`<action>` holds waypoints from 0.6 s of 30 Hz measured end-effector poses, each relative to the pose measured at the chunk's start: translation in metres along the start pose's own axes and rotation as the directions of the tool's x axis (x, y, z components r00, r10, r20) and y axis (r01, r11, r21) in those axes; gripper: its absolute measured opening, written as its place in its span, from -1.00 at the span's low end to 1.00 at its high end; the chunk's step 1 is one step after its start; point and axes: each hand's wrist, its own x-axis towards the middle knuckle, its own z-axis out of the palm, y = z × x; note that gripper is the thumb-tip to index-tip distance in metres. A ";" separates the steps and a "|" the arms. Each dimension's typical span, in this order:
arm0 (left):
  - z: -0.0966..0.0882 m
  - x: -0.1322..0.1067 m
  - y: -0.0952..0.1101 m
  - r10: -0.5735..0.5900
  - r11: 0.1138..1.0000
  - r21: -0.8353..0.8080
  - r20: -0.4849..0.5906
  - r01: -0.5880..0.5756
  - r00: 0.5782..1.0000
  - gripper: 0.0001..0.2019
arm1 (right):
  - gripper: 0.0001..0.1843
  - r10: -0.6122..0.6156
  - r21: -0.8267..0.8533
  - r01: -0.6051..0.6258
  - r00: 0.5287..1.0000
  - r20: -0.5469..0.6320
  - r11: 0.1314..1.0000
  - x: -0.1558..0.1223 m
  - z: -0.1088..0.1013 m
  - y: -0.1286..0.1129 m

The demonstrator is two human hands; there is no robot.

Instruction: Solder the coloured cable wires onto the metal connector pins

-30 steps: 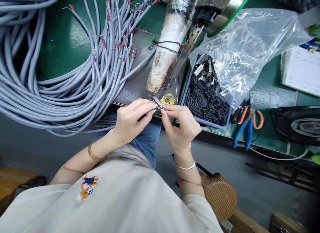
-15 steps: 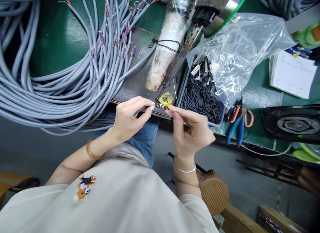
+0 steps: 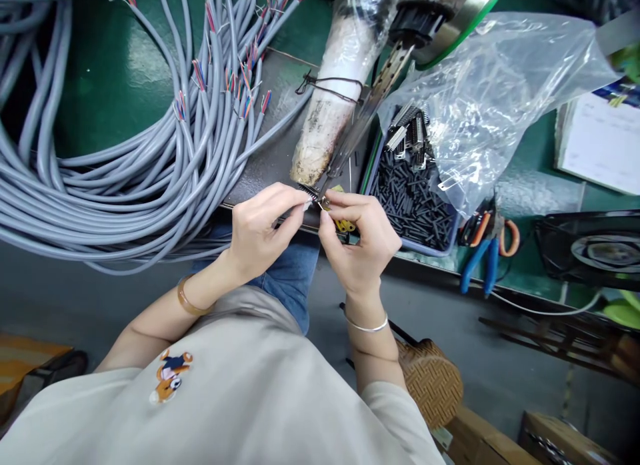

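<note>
My left hand is closed in a pinch on a small dark connector with a row of metal pins. My right hand pinches a thin pale wire, its tip close to the connector. The soldering iron slants down from above, and its tip is right by the connector; whether they touch I cannot tell. A small yellow piece lies behind my right fingertips, partly hidden.
Grey cables with stripped coloured ends cover the left. A white roll wrapped in plastic lies beside the iron. To the right are a bin of black tubes, a clear bag, blue-handled pliers and a paper pad.
My right hand has moved a little left, nearer my left hand, with the thin wire now showing in its fingertips. The connector has been turned up toward the iron tip.
</note>
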 end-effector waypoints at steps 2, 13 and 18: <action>-0.001 0.002 0.001 -0.001 1.000 0.000 0.003 0.001 1.000 -0.87 | -0.85 -0.013 -0.007 0.013 1.000 -0.014 1.000 0.002 0.000 0.000; -0.008 0.007 0.002 -0.110 0.994 0.021 0.091 0.108 0.990 -0.89 | -0.84 -0.121 -0.115 0.118 0.992 -0.023 0.986 0.001 0.000 0.004; -0.013 0.010 0.004 -0.176 0.983 -0.030 0.135 0.181 0.975 -0.92 | -0.84 -0.206 -0.163 0.204 0.979 0.002 0.965 0.001 0.001 0.007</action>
